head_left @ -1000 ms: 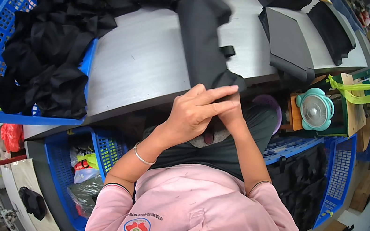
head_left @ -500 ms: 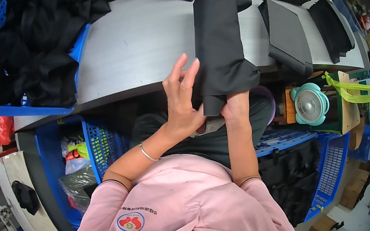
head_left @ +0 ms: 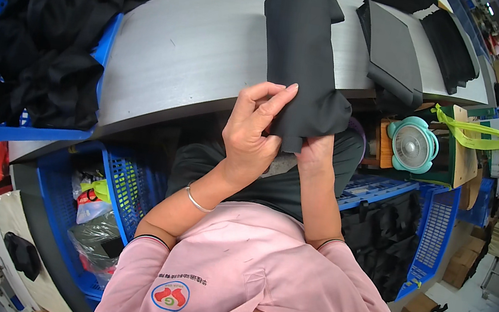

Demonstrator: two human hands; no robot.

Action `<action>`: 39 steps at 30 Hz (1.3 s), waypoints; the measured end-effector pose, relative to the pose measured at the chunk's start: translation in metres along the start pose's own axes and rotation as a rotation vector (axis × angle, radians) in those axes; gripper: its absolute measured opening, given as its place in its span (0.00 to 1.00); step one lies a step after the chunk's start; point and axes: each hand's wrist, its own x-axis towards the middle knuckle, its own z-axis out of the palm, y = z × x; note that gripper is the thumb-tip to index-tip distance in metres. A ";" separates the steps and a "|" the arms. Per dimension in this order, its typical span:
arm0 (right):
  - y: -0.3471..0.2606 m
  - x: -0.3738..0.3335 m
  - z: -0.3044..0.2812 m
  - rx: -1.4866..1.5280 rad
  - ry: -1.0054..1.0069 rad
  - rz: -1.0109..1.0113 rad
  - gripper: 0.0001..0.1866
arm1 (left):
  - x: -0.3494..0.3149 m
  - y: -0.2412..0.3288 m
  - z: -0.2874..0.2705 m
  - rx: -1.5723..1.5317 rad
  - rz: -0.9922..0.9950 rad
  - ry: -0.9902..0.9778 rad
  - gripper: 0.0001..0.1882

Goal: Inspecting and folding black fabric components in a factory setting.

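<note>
A long black fabric piece point(head_left: 302, 55) stretches from the grey table over its near edge toward my lap. My left hand point(head_left: 255, 125) pinches its left side near the bottom, the forefinger lying on the cloth. At the lower right end my right hand point(head_left: 316, 151) grips the same piece; its fingertips are hidden under the folded, bunched cloth. A narrow tab of the fabric hangs down between my two hands.
Black fabric fills a blue basket point(head_left: 23, 135) at the left. Flat black pieces point(head_left: 395, 49) and another dark stack point(head_left: 449, 50) lie at the table's right. A small teal fan point(head_left: 414, 144) stands right of my knee. Blue crates point(head_left: 442, 234) flank me.
My left hand has moved right and its raised fingers have come down onto the fabric's left side. The fabric has turned slightly and lies flatter; my right hand keeps its place.
</note>
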 end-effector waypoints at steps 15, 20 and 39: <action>0.029 0.012 -0.007 0.161 -0.111 0.074 0.19 | -0.008 -0.003 0.004 0.025 -0.020 0.098 0.34; 0.033 0.021 -0.006 0.150 -0.087 0.120 0.18 | -0.010 -0.008 0.004 0.031 -0.032 0.085 0.35; -0.002 0.028 -0.005 -0.109 -0.361 0.106 0.17 | -0.026 -0.048 -0.028 -0.142 -0.514 0.051 0.27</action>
